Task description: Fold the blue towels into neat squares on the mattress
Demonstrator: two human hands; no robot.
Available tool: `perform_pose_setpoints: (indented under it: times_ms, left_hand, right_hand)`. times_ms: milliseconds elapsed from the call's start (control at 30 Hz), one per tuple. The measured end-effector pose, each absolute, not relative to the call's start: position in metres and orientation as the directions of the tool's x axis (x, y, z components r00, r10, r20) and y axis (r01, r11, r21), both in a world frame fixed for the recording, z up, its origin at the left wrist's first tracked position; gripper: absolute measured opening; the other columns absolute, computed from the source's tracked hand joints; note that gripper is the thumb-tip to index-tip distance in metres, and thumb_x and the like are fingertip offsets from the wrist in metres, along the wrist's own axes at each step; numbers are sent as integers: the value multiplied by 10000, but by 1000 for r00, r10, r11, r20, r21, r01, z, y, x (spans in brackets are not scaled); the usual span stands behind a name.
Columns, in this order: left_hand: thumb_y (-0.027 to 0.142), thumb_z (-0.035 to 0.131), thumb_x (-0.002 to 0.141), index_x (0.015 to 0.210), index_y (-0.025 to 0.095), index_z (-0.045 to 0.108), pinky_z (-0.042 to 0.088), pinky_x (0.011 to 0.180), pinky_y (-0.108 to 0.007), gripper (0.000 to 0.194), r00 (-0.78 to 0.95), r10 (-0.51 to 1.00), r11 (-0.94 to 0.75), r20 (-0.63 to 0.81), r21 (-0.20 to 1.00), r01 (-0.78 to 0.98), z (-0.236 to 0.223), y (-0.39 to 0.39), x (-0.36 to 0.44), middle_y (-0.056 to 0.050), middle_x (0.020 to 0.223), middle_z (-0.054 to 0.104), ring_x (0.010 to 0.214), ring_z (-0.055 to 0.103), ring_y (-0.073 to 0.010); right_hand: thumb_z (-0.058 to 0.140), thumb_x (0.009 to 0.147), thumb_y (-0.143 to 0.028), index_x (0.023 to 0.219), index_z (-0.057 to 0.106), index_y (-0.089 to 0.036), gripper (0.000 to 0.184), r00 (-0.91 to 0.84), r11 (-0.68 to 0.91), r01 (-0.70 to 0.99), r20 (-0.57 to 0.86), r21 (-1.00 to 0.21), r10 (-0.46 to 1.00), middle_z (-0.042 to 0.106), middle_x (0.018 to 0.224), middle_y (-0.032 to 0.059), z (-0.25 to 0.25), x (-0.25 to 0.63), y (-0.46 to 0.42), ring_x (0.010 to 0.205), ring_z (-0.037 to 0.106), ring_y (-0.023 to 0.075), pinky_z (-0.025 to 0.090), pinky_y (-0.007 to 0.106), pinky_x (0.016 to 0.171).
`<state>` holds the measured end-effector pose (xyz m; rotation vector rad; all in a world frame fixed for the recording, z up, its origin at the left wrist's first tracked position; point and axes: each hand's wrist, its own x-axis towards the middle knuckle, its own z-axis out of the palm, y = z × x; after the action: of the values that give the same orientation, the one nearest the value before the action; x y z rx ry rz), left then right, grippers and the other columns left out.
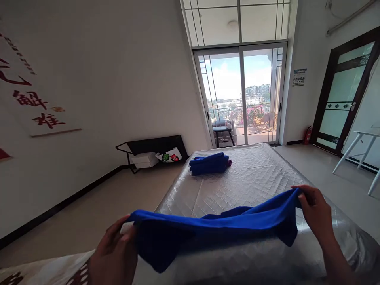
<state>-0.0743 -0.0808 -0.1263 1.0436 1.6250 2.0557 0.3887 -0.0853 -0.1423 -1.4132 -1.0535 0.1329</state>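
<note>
A blue shirt is stretched between my two hands above the near part of the bed, its middle sagging and a sleeve-like flap drooping at each end. My left hand is closed on the left end, its fingers partly in shadow. At the right end, my right hand pinches the cloth between thumb and fingers. Farther up the bed lies a folded blue bundle of cloth, with a bit of dark red showing at its edge. Silvery quilted material covers the bed.
Left of the bed, a low black rack holds white boxes and a printed bag. Patterned fabric lies at lower left. A white table and a fire extinguisher stand right. Sliding glass doors are behind.
</note>
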Motion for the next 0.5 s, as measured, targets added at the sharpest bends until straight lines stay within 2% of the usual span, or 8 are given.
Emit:
perform_pose_setpoints:
  times_ms: [67,133,200,267,367,433,500]
  left_hand:
    - [452,799,619,1155,326,708,501,486,-252,558,-724,624,-275,293,950,147,-115,-85,-80,22,822,722,643,633,-169]
    - [455,827,563,1150,339,713,460,430,-230,609,-771,579,-247,264,958,143,-103,-88,-83,26,833,718,607,604,-152]
    - [495,813,536,1143,342,717,400,376,-209,633,-789,543,-222,289,955,197,-92,-90,-87,36,787,694,561,561,-134]
    - [554,768,563,1099,342,729,353,341,-214,577,-782,513,-180,355,935,306,-83,-91,-91,38,746,678,544,536,-141]
    - [665,686,586,865,323,755,380,350,-264,447,-768,512,-23,385,900,436,-71,-91,-98,23,770,714,635,608,-219]
    - [692,681,520,726,306,743,458,402,-319,442,-753,568,62,332,895,442,-64,-84,-104,14,797,744,768,666,-300]
    - [641,725,447,716,295,757,537,514,-365,439,-689,675,77,263,904,421,-59,-68,-110,4,814,765,897,685,-351]
  right_hand:
    - [543,825,-550,984,677,-281,340,570,181,604,579,-776,583,781,945,20,-137,397,-93,878,734,237,576,347,738]
    - [509,840,-617,979,709,-296,403,571,106,689,627,-717,531,785,954,12,-129,404,-102,867,737,241,563,338,704]
    - [475,837,-691,960,732,-315,472,558,32,754,665,-656,496,787,949,1,-120,411,-112,810,740,238,544,326,622]
    - [443,825,-751,947,737,-338,522,519,11,805,712,-594,473,786,947,-6,-110,417,-123,768,735,244,532,337,573]
    - [447,842,-744,971,716,-421,440,453,37,849,764,-526,460,770,1019,-2,-94,427,-137,845,722,283,549,406,630]
    - [476,857,-700,985,703,-456,357,433,45,864,787,-501,440,757,1030,12,-84,435,-139,897,706,306,549,443,681]
    - [488,841,-697,967,710,-437,364,396,55,881,796,-470,458,752,982,31,-76,446,-132,868,700,314,542,456,697]
